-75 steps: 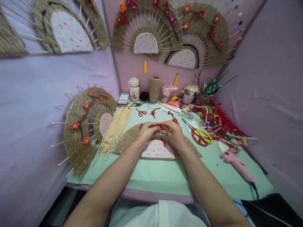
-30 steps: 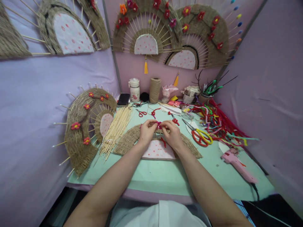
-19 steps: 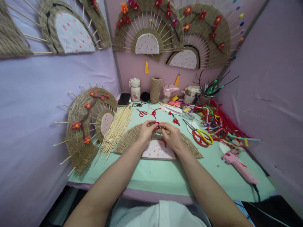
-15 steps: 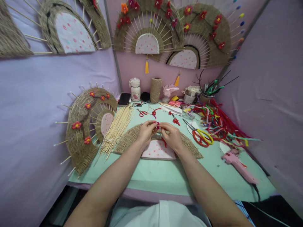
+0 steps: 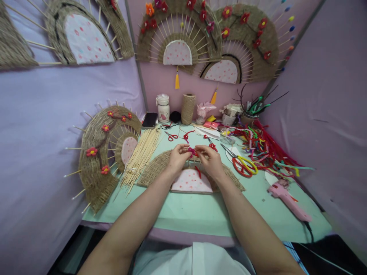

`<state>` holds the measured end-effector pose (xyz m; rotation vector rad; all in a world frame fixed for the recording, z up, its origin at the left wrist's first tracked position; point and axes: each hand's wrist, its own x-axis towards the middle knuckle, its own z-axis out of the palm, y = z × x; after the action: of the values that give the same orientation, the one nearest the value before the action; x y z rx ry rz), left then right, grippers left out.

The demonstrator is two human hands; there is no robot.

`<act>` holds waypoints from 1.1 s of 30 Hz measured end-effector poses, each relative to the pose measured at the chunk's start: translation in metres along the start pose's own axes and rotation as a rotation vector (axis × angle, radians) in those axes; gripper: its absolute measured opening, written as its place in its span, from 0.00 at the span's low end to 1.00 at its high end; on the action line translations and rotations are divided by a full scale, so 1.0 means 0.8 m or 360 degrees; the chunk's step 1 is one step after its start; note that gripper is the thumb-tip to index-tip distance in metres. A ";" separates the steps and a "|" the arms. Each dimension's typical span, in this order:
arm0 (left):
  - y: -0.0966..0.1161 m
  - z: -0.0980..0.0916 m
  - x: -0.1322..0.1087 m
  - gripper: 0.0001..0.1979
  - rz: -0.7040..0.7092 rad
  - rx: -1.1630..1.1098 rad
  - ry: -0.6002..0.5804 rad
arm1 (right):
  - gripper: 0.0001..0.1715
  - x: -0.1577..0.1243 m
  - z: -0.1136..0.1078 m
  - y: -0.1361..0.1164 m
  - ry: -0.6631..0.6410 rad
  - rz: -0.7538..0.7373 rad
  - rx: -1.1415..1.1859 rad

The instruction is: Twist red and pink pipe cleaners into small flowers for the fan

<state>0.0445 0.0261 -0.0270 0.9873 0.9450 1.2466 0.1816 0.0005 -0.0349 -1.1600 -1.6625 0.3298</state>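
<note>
Above a twine-wrapped fan (image 5: 155, 168), my left hand (image 5: 178, 158) pinches a small magenta-red pipe-cleaner flower (image 5: 191, 152) between thumb and fingertips. From the other side, my right hand (image 5: 211, 160) has bent fingers closed at the flower's right edge; the exact grip is partly hidden. The fan lies flat, its white half-round centre with pink dots (image 5: 192, 184) toward me. A short red pipe-cleaner piece (image 5: 198, 172) lies across the fan's sticks, below my hands.
Bamboo sticks (image 5: 143, 156) and a finished flowered fan (image 5: 94, 164) are at left. Small red scissors (image 5: 171, 136) lie behind my hands. At right are large scissors (image 5: 243, 164), a pink glue gun (image 5: 289, 200) and tangled pipe cleaners (image 5: 258, 141). A twine spool (image 5: 188, 109) stands behind.
My fingers have moved slightly apart, mainly the right hand's, and more of the magenta-red flower shows between them. Other things on the table have stayed put.
</note>
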 end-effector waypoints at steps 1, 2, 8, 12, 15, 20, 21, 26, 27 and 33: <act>0.000 0.000 -0.001 0.17 -0.0001 0.0028 -0.0019 | 0.12 0.001 -0.001 0.002 -0.0032 -0.0045 -0.0013; 0.001 0.000 -0.002 0.17 -0.0008 0.0044 -0.0034 | 0.12 0.002 -0.002 0.003 -0.0067 -0.0089 -0.0036; 0.002 0.000 -0.003 0.19 -0.0024 0.0036 -0.0084 | 0.10 0.003 -0.005 0.007 -0.0105 -0.0220 -0.0186; 0.000 -0.001 0.000 0.19 0.0007 0.0040 -0.0088 | 0.10 0.003 -0.007 0.008 -0.0123 -0.0300 -0.0303; 0.000 -0.001 0.000 0.18 0.0019 0.0047 -0.0109 | 0.11 0.003 -0.007 0.009 -0.0128 -0.0349 -0.0370; 0.000 0.000 -0.001 0.19 0.0023 0.0033 -0.0123 | 0.10 0.002 -0.008 0.006 -0.0106 -0.0393 -0.0460; 0.000 0.000 -0.001 0.19 0.0025 0.0026 -0.0129 | 0.10 0.002 -0.009 0.005 -0.0098 -0.0399 -0.0468; 0.002 0.001 -0.002 0.20 0.0032 0.0018 -0.0144 | 0.10 0.001 -0.006 0.007 -0.0079 -0.0378 -0.0470; 0.003 0.001 -0.003 0.19 0.0035 0.0018 -0.0135 | 0.10 0.001 -0.005 0.007 -0.0066 -0.0365 -0.0460; 0.007 0.004 -0.009 0.18 -0.0115 -0.0137 -0.0040 | 0.09 -0.003 0.003 0.001 0.0070 -0.0189 -0.0365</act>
<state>0.0457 0.0192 -0.0207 0.8919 0.8928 1.2017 0.1797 -0.0004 -0.0378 -1.2198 -1.7550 0.0383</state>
